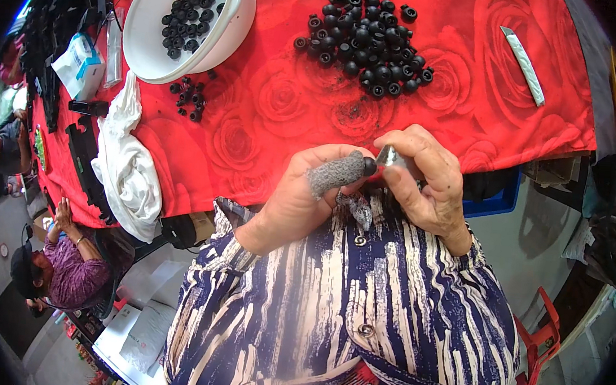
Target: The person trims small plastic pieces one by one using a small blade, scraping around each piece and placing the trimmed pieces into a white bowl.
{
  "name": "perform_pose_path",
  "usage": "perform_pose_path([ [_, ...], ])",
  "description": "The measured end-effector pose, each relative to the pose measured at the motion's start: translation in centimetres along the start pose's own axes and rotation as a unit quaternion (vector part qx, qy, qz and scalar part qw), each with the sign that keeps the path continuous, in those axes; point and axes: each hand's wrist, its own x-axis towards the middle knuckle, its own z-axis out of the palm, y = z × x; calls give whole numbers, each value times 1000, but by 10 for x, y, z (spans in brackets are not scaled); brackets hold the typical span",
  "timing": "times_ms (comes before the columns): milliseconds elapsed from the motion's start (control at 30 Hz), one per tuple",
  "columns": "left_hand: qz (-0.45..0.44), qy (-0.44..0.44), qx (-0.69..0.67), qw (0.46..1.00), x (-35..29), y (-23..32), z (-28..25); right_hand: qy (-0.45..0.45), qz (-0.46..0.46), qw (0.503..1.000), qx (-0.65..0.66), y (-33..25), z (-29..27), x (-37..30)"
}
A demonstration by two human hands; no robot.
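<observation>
Close in front of my body, my left hand [282, 199] is closed on a small round black part [369, 167]. A grey fuzzy sleeve [337, 173] covers one of its fingers. My right hand [433, 179] pinches a short shiny metal piece [389, 156], shaped like a cone or a blade, right beside the black part. Whether the two touch I cannot tell. Farther off on the red table lies a heap of similar round black parts [367, 44]. A smaller group of black bits [189, 99] sits to its left.
A white bowl [237, 31] at the far left holds several black parts. White cloth [129, 178] hangs over the left table edge, near long black strips [44, 49]. A white-handled cutter [525, 68] lies far right. Another person [77, 272] sits at left; a red stool [544, 341] stands right.
</observation>
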Motion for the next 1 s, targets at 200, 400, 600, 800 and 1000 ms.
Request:
perform_pose_path([
  [200, -15, 17, 30, 999, 2, 4, 4, 5, -57, 998, -9, 3, 5, 2],
  [400, -58, -25, 37, 997, 3, 7, 0, -35, -79, 995, 54, 7, -1, 4],
  [600, -42, 27, 25, 998, 3, 6, 5, 34, -91, 995, 8, 4, 7, 1],
  [800, -22, -5, 1, 1000, 3, 1, 3, 71, -172, 981, -59, 6, 9, -2],
  [1000, -47, -28, 25, 998, 2, -2, 0, 73, -252, 958, -118, 7, 5, -5],
])
